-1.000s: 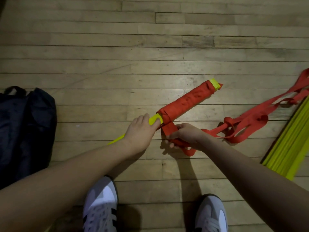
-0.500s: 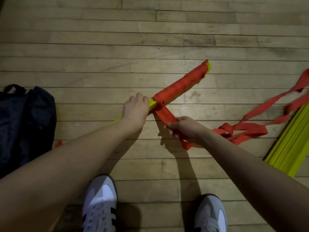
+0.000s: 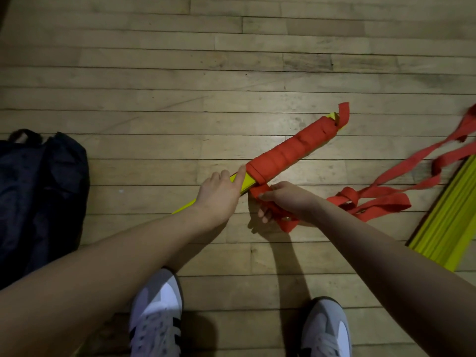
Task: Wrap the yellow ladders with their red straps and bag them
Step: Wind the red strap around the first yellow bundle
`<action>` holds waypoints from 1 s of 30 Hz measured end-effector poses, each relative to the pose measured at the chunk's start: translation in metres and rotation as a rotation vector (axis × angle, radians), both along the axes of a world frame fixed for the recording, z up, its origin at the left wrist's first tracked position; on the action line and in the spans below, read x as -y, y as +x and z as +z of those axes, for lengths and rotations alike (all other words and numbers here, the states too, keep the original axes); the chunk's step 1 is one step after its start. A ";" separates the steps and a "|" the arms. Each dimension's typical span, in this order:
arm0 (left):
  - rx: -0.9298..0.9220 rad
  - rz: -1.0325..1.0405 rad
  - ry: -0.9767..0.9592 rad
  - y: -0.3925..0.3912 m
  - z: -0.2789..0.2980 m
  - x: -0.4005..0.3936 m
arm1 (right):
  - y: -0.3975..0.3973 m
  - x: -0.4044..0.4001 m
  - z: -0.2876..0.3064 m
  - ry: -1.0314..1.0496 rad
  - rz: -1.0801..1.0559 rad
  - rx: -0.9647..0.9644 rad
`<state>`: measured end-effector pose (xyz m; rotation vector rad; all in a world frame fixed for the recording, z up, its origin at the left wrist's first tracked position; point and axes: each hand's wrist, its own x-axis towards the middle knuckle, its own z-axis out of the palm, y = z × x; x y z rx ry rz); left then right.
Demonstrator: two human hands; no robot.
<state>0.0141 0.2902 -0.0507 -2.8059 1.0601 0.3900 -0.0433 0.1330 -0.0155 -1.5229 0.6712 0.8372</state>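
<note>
A bundle of yellow ladder slats [image 3: 246, 182] slants from lower left to upper right above the wood floor. Its upper half is wound in red strap [image 3: 291, 150], and a loose strap end sticks up at the far tip. My left hand [image 3: 219, 194] grips the bare yellow part just below the wrap, with the index finger stretched along it to the wrap's edge. My right hand [image 3: 283, 199] holds the free red strap under the bundle. The rest of that strap [image 3: 381, 199] trails in loops to the right across the floor.
A dark blue bag [image 3: 38, 199] lies on the floor at the left. A second stack of yellow slats [image 3: 448, 225] lies at the right edge. My two white shoes [image 3: 157, 313] stand at the bottom of the view.
The bundle has turned and its far end dropped lower and to the right. My right hand brought the strap up under the bundle. My left index finger now points along the slats.
</note>
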 end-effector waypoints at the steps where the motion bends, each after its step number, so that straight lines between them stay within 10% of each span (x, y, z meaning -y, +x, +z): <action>1: 0.000 0.032 0.011 0.003 0.002 0.001 | -0.001 0.001 0.002 0.021 0.014 -0.004; 12: 0.045 0.166 0.051 0.040 0.014 0.003 | -0.004 0.011 -0.001 0.274 -0.005 0.001; 20: 0.177 -0.143 -0.032 0.002 0.002 -0.012 | 0.000 0.003 -0.011 0.089 -0.033 0.037; 30: -0.195 0.215 -0.095 -0.011 0.015 0.007 | -0.009 -0.002 -0.021 -0.023 -0.079 0.031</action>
